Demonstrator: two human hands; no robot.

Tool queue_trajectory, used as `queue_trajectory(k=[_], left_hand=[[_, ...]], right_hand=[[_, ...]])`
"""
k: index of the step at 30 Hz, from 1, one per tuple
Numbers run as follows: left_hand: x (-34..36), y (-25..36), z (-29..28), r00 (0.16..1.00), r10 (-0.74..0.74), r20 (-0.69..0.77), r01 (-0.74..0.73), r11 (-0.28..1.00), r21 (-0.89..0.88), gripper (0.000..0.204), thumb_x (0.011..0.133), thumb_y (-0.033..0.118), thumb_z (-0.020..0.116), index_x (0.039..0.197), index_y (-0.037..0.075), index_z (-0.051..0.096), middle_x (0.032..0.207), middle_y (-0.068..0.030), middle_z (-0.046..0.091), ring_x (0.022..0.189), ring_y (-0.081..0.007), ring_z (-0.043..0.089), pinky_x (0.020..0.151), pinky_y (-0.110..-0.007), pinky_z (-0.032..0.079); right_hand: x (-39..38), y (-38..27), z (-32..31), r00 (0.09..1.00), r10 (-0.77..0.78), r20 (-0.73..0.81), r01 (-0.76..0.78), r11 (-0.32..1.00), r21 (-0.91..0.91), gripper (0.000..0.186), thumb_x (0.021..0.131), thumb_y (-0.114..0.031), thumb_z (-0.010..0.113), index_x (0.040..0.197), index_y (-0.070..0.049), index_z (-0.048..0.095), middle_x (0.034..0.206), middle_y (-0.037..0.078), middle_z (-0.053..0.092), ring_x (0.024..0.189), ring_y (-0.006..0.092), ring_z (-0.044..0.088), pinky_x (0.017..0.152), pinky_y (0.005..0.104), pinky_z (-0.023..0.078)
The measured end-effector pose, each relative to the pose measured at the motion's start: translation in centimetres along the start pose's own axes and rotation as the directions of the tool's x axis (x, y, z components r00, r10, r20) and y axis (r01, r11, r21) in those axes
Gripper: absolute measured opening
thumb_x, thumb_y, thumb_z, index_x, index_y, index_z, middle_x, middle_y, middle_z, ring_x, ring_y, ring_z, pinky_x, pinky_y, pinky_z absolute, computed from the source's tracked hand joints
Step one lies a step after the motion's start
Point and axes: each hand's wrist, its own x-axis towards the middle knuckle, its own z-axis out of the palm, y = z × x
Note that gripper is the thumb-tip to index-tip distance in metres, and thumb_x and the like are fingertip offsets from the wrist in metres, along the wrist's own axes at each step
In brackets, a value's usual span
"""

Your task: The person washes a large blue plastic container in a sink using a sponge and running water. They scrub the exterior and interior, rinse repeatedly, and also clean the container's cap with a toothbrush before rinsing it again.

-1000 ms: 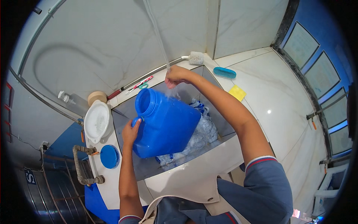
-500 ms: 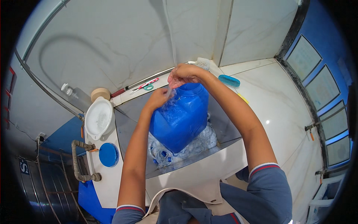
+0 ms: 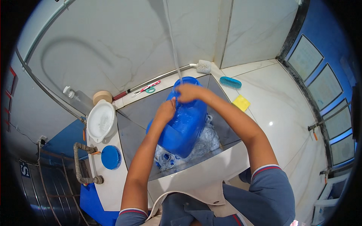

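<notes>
Blue, one jug (image 3: 184, 132) is seen in one sink (image 3: 139, 111) under one water stream (image 3: 173, 49). By its far mouth (image 3: 187, 80), one left hand (image 3: 166, 110) and one right hand (image 3: 188, 93) are placed; whether open or closed cannot be told.

A dark label (image 3: 25, 169) with white lettering sits near the upper edge of a metal tank (image 3: 42, 199); pale sheets (image 3: 306, 52) on the blue wall (image 3: 327, 51) are unreadable.

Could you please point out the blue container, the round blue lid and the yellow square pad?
Blue container (image 3: 184, 130): head view, on its side wall.
Round blue lid (image 3: 111, 157): head view, middle of its top.
Yellow square pad (image 3: 241, 103): head view, middle of its upper face.
</notes>
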Motion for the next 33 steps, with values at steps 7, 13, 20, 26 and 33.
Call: queue_trajectory(k=[7, 13, 20, 26, 33], left_hand=[[-8.9, -1.6, -4.3, 0.995, 0.095, -0.013, -0.095, 0.943, -0.32, 0.029, 0.092, 0.019, 0.044, 0.106, -0.003, 0.058, 0.103, -0.0193, 0.061, 0.096, -0.0277, 0.058, 0.083, -0.034, 0.044], [-18.5, -11.6, -0.3, 0.826, -0.543, 0.149, 0.468, 0.515, -0.718, 0.032, 0.091, 0.026, 0.047, 0.113, 0.004, 0.056, 0.096, -0.0083, 0.063, 0.091, -0.0208, 0.059, 0.08, -0.031, 0.044], [-19.8, -18.2, 0.0, 0.759, -0.546, 0.354, 0.425, 0.005, -0.905, 0.032, 0.093, 0.037, 0.043, 0.096, 0.009, 0.055, 0.078, -0.0019, 0.059, 0.078, -0.0147, 0.058, 0.062, -0.027, 0.049], [-21.0, -11.3, -1.1, 0.828, -0.512, 0.229, 0.082, -0.294, -0.952, 0.043, 0.091, 0.042, 0.044, 0.114, 0.006, 0.051, 0.106, -0.0099, 0.058, 0.095, -0.0209, 0.057, 0.08, -0.034, 0.051], [-29.2, -8.6, -16.9, 0.814, -0.579, -0.039, -0.049, -0.001, -0.999, 0.063, 0.088, 0.052, 0.045, 0.131, 0.007, 0.04, 0.128, -0.0109, 0.047, 0.114, -0.0242, 0.048, 0.094, -0.037, 0.042]], right_hand=[[-5.0, 0.9, 6.1, 0.779, -0.233, -0.582, 0.034, 0.943, -0.331, 0.057, 0.071, -0.029, 0.064, 0.119, -0.002, 0.051, 0.082, 0.011, 0.055, 0.076, 0.0255, 0.055, 0.064, 0.0389, 0.037], [-3.8, -2.5, 7.5, 0.796, -0.255, -0.55, 0.08, 0.944, -0.321, 0.058, 0.06, -0.023, 0.064, 0.111, 0.001, 0.055, 0.077, 0.01, 0.056, 0.065, 0.0248, 0.057, 0.057, 0.0378, 0.04], [-1.8, -10.0, -8.0, 0.535, -0.242, -0.809, 0.044, 0.965, -0.259, 0.039, 0.062, -0.019, 0.061, 0.099, -0.006, 0.062, 0.082, 0.013, 0.061, 0.072, 0.0323, 0.06, 0.062, 0.0425, 0.048], [-2.7, -8.7, -14.7, 0.685, -0.006, -0.729, -0.158, 0.975, -0.156, 0.034, 0.066, -0.033, 0.065, 0.086, -0.005, 0.066, 0.075, 0.018, 0.064, 0.074, 0.0358, 0.062, 0.065, 0.0431, 0.049], [-3.1, -11.3, -12.3, 0.667, 0.281, -0.69, -0.21, 0.959, 0.188, 0.036, 0.065, -0.034, 0.066, 0.074, 0.0, 0.068, 0.075, 0.023, 0.064, 0.073, 0.0391, 0.063, 0.067, 0.0444, 0.05]])
